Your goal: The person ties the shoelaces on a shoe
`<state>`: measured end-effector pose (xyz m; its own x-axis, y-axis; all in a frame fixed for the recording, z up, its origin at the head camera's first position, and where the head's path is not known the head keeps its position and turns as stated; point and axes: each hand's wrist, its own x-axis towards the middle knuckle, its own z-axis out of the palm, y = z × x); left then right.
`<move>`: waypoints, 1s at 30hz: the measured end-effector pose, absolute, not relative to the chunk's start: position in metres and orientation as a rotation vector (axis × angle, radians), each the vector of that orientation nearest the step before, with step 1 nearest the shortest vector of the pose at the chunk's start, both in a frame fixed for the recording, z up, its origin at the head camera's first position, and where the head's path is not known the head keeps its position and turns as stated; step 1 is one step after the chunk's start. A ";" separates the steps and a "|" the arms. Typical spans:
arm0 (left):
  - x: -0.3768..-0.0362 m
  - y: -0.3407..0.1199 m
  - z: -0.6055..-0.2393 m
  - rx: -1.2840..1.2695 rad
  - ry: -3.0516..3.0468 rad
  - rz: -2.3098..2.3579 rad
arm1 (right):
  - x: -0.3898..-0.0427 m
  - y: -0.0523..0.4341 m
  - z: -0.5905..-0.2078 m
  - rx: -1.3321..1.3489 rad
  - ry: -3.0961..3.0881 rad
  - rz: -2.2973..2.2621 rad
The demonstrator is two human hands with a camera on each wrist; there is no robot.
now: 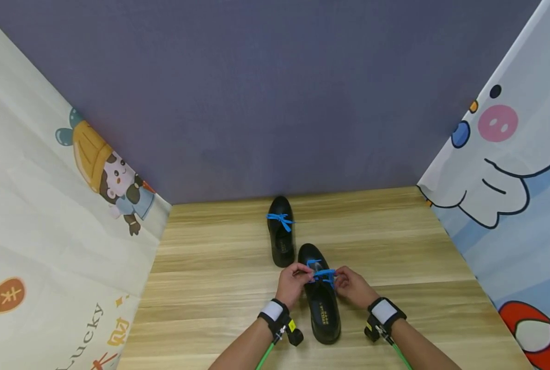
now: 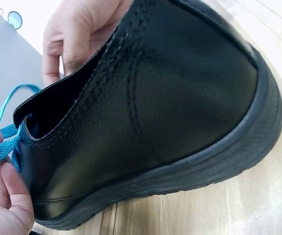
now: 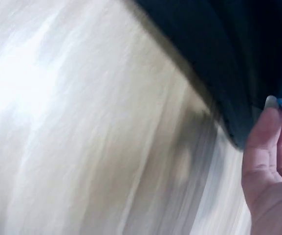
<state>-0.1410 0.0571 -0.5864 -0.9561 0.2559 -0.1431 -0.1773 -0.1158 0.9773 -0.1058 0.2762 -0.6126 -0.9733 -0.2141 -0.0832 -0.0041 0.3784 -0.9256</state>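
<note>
A: What's the setting?

B: A wooden bench (image 1: 219, 267) with a grey-purple wall behind and cartoon-printed sheets hung on both sides.

A: And what's on it?

B: Two black shoes. The far shoe (image 1: 281, 231) stands near the wall, its blue lace tied in a bow. The near shoe (image 1: 321, 298) lies just in front of it, toe pointing away from the person.

A: The hands?

B: Both are at the near shoe's blue lace (image 1: 323, 272). The left hand (image 1: 293, 282) pinches one end, the right hand (image 1: 353, 285) pinches the other, fingers curled, with the lace drawn between them over the tongue.
</note>
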 end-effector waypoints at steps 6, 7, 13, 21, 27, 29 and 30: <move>-0.141 0.047 -0.587 0.097 2.007 2.086 | -0.101 0.289 -0.606 -0.228 2.555 -1.541; -0.142 0.044 -0.588 0.087 2.024 2.079 | -0.101 0.293 -0.605 -0.215 2.580 -1.521; -0.146 0.022 -0.596 0.052 2.081 2.064 | -0.094 0.321 -0.593 -0.155 2.753 -1.392; -0.147 -0.016 -0.597 0.234 2.317 1.851 | -0.083 0.355 -0.587 -0.090 2.916 -1.251; -0.150 -0.038 -0.602 0.443 2.606 1.660 | -0.078 0.373 -0.588 -0.161 3.012 -1.174; -0.150 -0.045 -0.604 0.481 2.664 1.619 | -0.076 0.379 -0.588 -0.131 3.043 -1.126; -0.150 -0.049 -0.605 0.486 2.686 1.600 | -0.074 0.382 -0.589 -0.118 3.059 -1.101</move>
